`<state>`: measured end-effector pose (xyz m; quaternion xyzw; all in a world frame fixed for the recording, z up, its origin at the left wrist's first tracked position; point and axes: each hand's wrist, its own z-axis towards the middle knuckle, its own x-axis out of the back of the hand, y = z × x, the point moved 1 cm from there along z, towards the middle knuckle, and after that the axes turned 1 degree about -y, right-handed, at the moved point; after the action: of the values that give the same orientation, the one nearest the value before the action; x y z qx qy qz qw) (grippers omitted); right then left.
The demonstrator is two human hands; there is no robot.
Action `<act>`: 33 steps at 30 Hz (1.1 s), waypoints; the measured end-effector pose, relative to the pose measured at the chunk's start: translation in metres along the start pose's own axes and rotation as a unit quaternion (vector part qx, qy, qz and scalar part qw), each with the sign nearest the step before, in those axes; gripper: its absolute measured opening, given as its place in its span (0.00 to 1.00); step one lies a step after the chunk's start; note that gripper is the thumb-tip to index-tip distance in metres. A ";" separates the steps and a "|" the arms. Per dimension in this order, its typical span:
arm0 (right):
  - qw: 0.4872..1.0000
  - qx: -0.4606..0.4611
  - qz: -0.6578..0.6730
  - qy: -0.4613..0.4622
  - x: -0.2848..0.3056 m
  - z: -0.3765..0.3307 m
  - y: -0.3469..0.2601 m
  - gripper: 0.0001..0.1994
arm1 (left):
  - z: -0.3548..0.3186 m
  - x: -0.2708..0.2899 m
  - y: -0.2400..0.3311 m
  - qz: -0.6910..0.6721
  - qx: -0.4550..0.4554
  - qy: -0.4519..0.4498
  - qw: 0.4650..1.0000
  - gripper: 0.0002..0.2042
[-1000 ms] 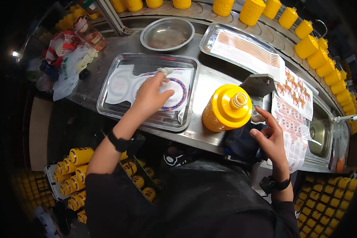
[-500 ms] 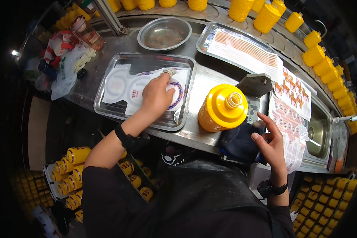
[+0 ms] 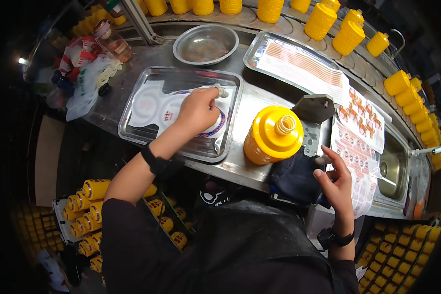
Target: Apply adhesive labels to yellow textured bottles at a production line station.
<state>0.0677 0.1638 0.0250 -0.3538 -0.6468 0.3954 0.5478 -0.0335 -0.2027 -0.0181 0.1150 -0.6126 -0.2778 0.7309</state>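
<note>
My left hand (image 3: 197,110) lies over a metal tray (image 3: 127,128), its fingers curled and the index finger, in a pale finger cover (image 3: 222,91), reaching to the right. Beneath the hand is a white decal sheet (image 3: 147,100) with round prints; a blue-bordered round decal (image 3: 214,130) is mostly covered by the hand. What the fingertips grip, if anything, is hidden. My right hand (image 3: 337,185) hovers near a dark cloth (image 3: 295,177), thumb and index finger apart, holding nothing. Between the hands stands a yellow bottle (image 3: 268,130) with an uncapped ribbed neck, upright at the counter's front edge.
A metal bowl (image 3: 206,43) and a second tray with striped sheets (image 3: 299,63) stand behind. A dark metal block (image 3: 314,109) is beside printed sheets (image 3: 360,115). A sink (image 3: 393,166) lies at right. Yellow bottles (image 3: 319,22) line a conveyor; racks hold more below.
My left hand has shifted a little right over the tray, covering more of the round decal. Bottles on the conveyor have changed position. My right hand stays about where it was, fingers still apart.
</note>
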 end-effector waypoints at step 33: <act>0.958 0.110 0.201 -0.174 -0.036 0.010 -0.124 0.08 | -0.069 0.069 0.111 -0.497 0.082 0.018 0.864 0.14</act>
<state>0.0604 0.0768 0.1198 -0.3398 -0.6002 0.6211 0.3721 0.0689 -0.1610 0.0806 0.4684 -0.4817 -0.5510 0.4949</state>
